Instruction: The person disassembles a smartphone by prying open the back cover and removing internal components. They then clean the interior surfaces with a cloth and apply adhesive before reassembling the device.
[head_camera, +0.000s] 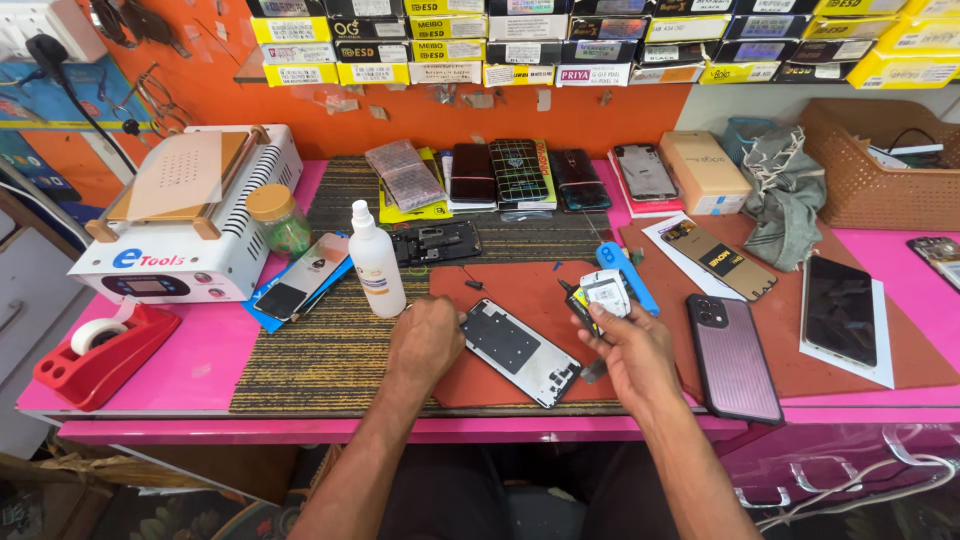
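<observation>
Left hand (425, 340) fingers press the opened phone frame (520, 352) flat on the red mat (520, 290), right hand (632, 352) fingers pinch a small white-labelled part (605, 295) above it; loose pinch risks dropping it onto the exposed frame, or the spray bottle (377, 260) tipping.

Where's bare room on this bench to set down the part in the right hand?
Free: the striped mat between the spray bottle and the front edge, left of the left hand; also the pink top between the tape dispenser and that mat. Crowded: the red mat around the opened phone frame and the right hand, and the back row of phones.
</observation>
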